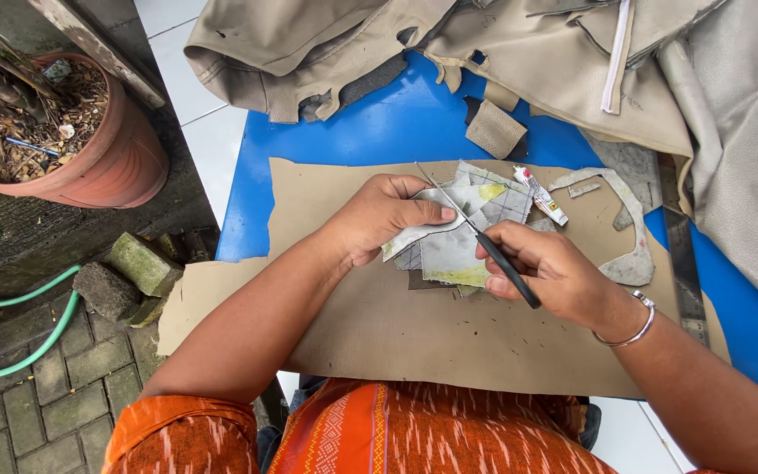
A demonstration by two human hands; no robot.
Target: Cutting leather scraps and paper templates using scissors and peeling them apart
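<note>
A view from above shows a person in an orange patterned top working at a blue bench (379, 132). A large sheet of tan material (414, 333) covers the near part of the bench and hangs over its left edge.

The left hand (383, 215) is closed in a pinch, thumb pressed on top, gripping a grey-white scrap piece (449, 250) near the middle of the tan sheet. The piece is thin and flat with an irregular cut outline, a mottled pale grey surface, faint grid lines on its far part, and yellowish stains at its near edge and near its top. Smaller scraps lie beneath it.

The right hand (546, 268), with a silver bangle on the wrist, is curled around the black handle of a slim tool (475, 230), held like a pen. Its thin metal tip slants up and left across the scrap, just beside the left thumb.

Just beyond the scrap lies a small glue tube (539, 195). To the right sits a curved grey cut-out (632, 254), and a metal ruler (682, 254) lies along the right edge. Beige leather-like fabric (572, 61) is heaped across the far edge. Off the bench to the left stand a terracotta plant pot (107, 158) and a green hose (19, 325) on paving.
</note>
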